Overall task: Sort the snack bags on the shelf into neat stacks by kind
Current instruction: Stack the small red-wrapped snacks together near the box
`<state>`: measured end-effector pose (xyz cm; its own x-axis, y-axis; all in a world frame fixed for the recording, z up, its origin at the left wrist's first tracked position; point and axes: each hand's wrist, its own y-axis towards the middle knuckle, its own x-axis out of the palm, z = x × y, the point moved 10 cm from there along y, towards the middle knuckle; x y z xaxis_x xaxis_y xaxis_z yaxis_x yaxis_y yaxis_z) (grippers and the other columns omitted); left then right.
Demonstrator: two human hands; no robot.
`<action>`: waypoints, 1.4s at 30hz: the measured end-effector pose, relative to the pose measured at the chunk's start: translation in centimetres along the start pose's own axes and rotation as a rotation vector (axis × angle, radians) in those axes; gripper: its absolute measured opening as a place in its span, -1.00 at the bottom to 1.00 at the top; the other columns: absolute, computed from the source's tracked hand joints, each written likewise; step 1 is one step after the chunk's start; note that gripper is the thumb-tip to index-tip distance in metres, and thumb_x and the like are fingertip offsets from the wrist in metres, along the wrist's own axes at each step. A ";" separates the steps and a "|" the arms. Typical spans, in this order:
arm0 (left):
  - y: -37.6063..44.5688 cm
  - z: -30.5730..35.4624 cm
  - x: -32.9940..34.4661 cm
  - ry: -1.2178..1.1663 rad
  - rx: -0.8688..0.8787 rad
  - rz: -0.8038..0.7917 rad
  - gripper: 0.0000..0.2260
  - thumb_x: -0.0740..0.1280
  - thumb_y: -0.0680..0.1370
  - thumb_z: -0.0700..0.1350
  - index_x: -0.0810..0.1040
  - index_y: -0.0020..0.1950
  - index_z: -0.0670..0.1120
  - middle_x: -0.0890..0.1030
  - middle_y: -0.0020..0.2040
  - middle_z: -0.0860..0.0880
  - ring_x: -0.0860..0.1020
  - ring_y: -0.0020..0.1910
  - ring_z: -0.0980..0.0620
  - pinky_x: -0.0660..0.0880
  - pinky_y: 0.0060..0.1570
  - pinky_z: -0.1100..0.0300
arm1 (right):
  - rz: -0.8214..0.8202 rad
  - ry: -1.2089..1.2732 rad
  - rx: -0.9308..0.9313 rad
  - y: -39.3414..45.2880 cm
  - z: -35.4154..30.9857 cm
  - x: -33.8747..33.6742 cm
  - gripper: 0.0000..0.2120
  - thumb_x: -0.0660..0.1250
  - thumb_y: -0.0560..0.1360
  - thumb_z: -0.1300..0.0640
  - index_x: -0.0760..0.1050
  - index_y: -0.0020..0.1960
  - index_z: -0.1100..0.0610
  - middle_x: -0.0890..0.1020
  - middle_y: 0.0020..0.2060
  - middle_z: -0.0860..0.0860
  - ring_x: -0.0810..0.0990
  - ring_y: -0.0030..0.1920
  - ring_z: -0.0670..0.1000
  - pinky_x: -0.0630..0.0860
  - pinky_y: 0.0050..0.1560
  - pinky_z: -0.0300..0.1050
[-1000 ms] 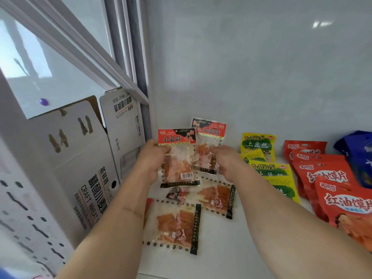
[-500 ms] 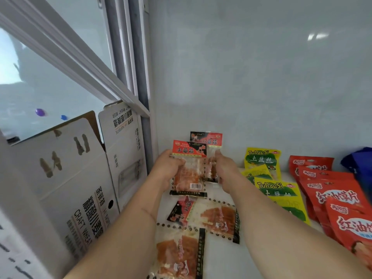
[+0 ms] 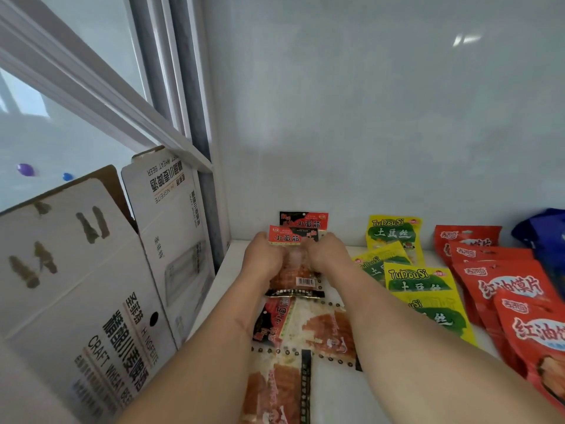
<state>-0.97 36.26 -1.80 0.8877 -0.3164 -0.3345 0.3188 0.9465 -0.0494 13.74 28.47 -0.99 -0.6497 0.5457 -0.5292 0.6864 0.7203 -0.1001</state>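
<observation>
Two clear snack packs with red-black headers stand upright near the back wall, the front pack [image 3: 293, 240] overlapping the rear pack [image 3: 305, 219]. My left hand [image 3: 263, 255] grips the front pack's left edge. My right hand [image 3: 328, 255] grips the packs from the right. Both hands are close together around them. Two more packs of the same kind lie flat on the white shelf [image 3: 232, 270]: one [image 3: 318, 328] just below my hands and one [image 3: 275, 390] nearer me. To the right lie yellow-green bags [image 3: 419, 283] and red bags [image 3: 507, 286].
An open white cardboard carton [image 3: 91, 286] stands to the left, beside the window frame [image 3: 195, 117]. A blue bag [image 3: 547, 231] sits at the far right. The pale back wall [image 3: 367, 117] rises directly behind the packs.
My hands have drawn together, sliding the two held packs one over the other, and moved them back toward the wall. The view has shifted up.
</observation>
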 end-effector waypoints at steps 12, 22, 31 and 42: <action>-5.4 2.9 -2.7 0.458 0.188 0.049 -0.68 0.25 0.63 -0.11 0.49 0.35 -0.21 0.53 0.33 -0.18 0.52 0.25 -0.14 0.40 0.07 0.17 | 0.046 -0.434 -0.105 -6.6 0.7 -0.9 -0.53 0.13 0.60 -0.04 0.27 0.40 0.23 0.47 0.34 0.22 0.46 0.32 0.24 0.42 0.28 0.07; -16.1 -0.1 -3.4 0.946 0.209 0.109 -0.60 0.11 0.68 0.08 0.41 0.42 -0.11 0.48 0.35 -0.12 0.44 0.30 -0.14 0.45 0.15 0.00 | -0.034 -0.611 -0.101 -12.8 2.5 -0.5 -0.64 0.10 0.58 0.04 0.34 0.34 0.12 0.54 0.27 0.11 0.50 0.27 0.19 0.38 0.22 0.05; -23.2 -2.1 -6.8 1.030 0.141 0.270 -0.49 0.16 0.58 0.31 0.48 0.28 -0.05 0.55 0.22 -0.04 0.54 0.19 -0.09 0.50 -0.07 0.07 | -0.054 -0.752 -0.188 -16.4 3.8 -0.3 -0.50 0.23 0.55 -0.20 0.39 0.38 0.05 0.46 0.30 0.10 0.37 0.34 0.17 0.35 0.25 0.03; -27.6 -5.2 -10.1 1.038 -0.038 0.274 -0.15 0.09 0.48 0.48 0.32 0.48 -0.18 0.39 0.43 -0.22 0.37 0.39 -0.24 0.37 0.33 -0.06 | -0.064 -0.626 -0.145 -19.1 4.8 -1.5 -0.27 0.39 0.28 -0.45 0.52 0.18 0.11 0.58 0.14 0.11 0.53 0.18 0.18 0.46 0.06 -0.02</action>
<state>-20.42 13.62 -1.93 0.2050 0.0978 -0.9739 0.1255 0.9842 0.1253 3.18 11.85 -2.28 -0.3445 0.1776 -0.9218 0.5731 0.8175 -0.0566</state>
